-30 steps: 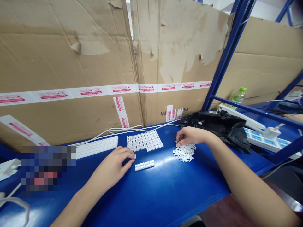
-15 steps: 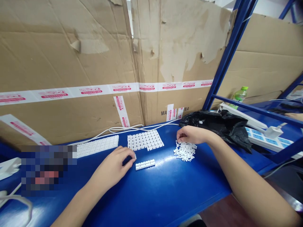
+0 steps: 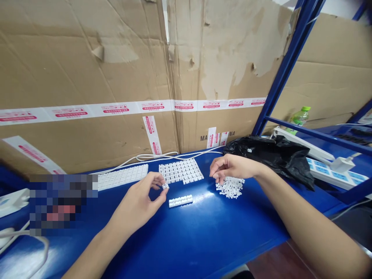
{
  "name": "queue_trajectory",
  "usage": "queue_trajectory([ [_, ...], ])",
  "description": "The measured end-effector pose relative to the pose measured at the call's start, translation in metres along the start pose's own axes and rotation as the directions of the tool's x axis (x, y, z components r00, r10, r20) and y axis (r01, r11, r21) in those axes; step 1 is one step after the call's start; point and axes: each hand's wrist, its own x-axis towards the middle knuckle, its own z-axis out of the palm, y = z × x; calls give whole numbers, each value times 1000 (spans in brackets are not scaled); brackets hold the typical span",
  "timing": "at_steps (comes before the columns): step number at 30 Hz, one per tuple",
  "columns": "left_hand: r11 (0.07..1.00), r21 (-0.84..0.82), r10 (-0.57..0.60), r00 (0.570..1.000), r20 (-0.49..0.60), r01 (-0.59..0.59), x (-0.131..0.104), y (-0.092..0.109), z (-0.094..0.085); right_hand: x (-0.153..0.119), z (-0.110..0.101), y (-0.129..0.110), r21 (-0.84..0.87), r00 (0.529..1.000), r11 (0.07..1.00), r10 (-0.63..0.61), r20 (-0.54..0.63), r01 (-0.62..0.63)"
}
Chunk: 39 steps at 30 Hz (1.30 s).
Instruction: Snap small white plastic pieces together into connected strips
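Observation:
My left hand (image 3: 147,193) pinches a small white block with dark slots (image 3: 165,186) between thumb and fingertips, above the blue tabletop. My right hand (image 3: 228,168) is closed in a pinch at the left edge of a pile of tiny white plastic pieces (image 3: 231,188). A speck of white shows at its fingertips, apparently one of those pieces. Between the hands lies a short double row of white blocks (image 3: 180,201). Behind it, a sheet of similar slotted blocks (image 3: 181,171) lies flat in tight rows. Further left is another white block of rows (image 3: 123,175), partly behind my left hand.
White cables (image 3: 157,156) run along the cardboard wall (image 3: 116,69) at the back. A black plastic bag (image 3: 267,155) and a power strip (image 3: 328,170) are at the right, by a blue metal post (image 3: 286,66). A blurred-out item (image 3: 61,205) lies at the left.
My right hand has lifted slightly off the pile and shifted left, fingers pinched. My left hand has raised and tilted the small block, so its slotted face shows. The view has shifted a little.

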Motion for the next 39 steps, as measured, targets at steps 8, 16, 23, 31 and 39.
queue_trajectory([
  [8, 956, -277, -95, 995, 32, 100, -5, 7, 8, 16, 30, 0, 247, 999, 969, -16, 28, 9],
  [16, 875, -434, -191, 977, 94, 213, -5, 14, 15, 33, 74, -5, 411, 987, 897, -138, -85, 161],
  [23, 847, -476, -164, 969, 187, 235, -3, 23, 16, 32, 91, -11, 471, 984, 864, -149, -101, 179],
  [31, 828, -508, -141, 965, 222, 238, -4, 33, 18, 32, 100, -12, 466, 972, 858, -149, -181, 218],
  [39, 802, -508, -219, 946, 238, 314, -6, 27, 23, 26, 106, -12, 121, 899, 921, -323, -297, 371],
])
